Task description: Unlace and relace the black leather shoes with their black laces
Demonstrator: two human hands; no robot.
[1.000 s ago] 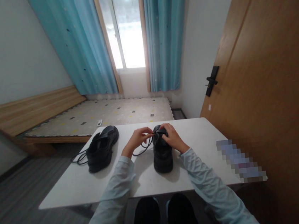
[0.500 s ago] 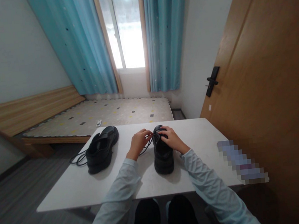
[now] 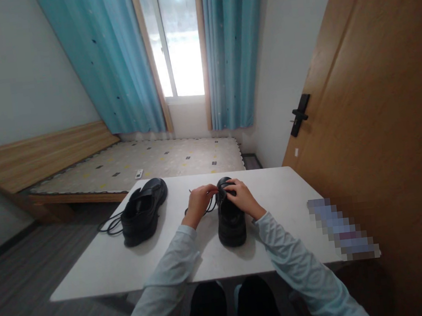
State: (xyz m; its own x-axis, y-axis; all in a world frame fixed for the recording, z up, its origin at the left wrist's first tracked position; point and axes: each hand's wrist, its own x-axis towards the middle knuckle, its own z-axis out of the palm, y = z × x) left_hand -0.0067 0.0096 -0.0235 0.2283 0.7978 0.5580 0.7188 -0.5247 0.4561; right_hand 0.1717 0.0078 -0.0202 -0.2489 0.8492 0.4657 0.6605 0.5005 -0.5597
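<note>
A black shoe (image 3: pixel 232 230) stands on the white table (image 3: pixel 281 251) in front of me, its heel toward me. My left hand (image 3: pixel 201 202) is at the shoe's left upper edge, fingertips pinched together at the lacing. A dark shoelace (image 3: pixel 211 206) hangs in loops beside that hand; exactly what the fingertips pinch is too small to make out. Over the shoe's right side, my right hand (image 3: pixel 242 197) is closed on its upper, fingers at the tongue area. Another black shoe (image 3: pixel 142 216) rests at the table's left with its laces (image 3: pixel 109 225) trailing off to the left.
A pixelated bluish item (image 3: pixel 342 229) lies at the table's right edge. Beyond the table is a bed (image 3: pixel 158 158) with a small white device (image 3: pixel 139 174) on it. A wooden door (image 3: pixel 379 110) stands at the right.
My left hand has shifted slightly right, closer to the shoe's lacing. The loose lace beside it lies differently. My right hand stays nearly in place on the shoe.
</note>
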